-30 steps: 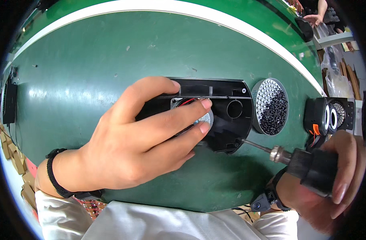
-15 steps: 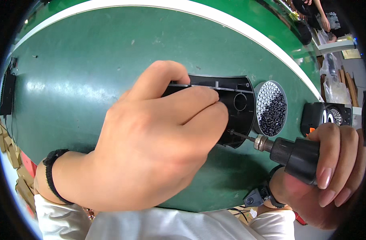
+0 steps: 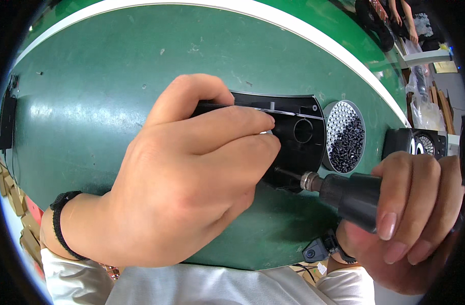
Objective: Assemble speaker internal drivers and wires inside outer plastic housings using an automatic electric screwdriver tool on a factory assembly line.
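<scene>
My left hand [image 3: 191,162] is closed over the left part of a black plastic housing [image 3: 307,150], with its fingertips pressed on the part. The housing has a raised ring and a ridge across it; its left portion lies hidden beneath the hand. In my right hand [image 3: 415,213] is a black electric screwdriver [image 3: 352,198], held nearly level and pointing left. Its bit reaches into the housing's near side, close to my left fingers, and the tip is hard to make out. A round dish [image 3: 345,136] of small dark screws stands right of the housing.
All this rests on a green tabletop [image 3: 90,112] with a white curved edge strip [image 3: 273,18] at the far side. A black device with a fan grille [image 3: 423,144] is at the right. One loose screw [image 3: 39,73] lies far left. Another person [image 3: 410,23] appears at the upper right.
My right hand and the screwdriver have moved left, bringing the bit further into the housing. My left hand has shifted slightly left, still on the housing.
</scene>
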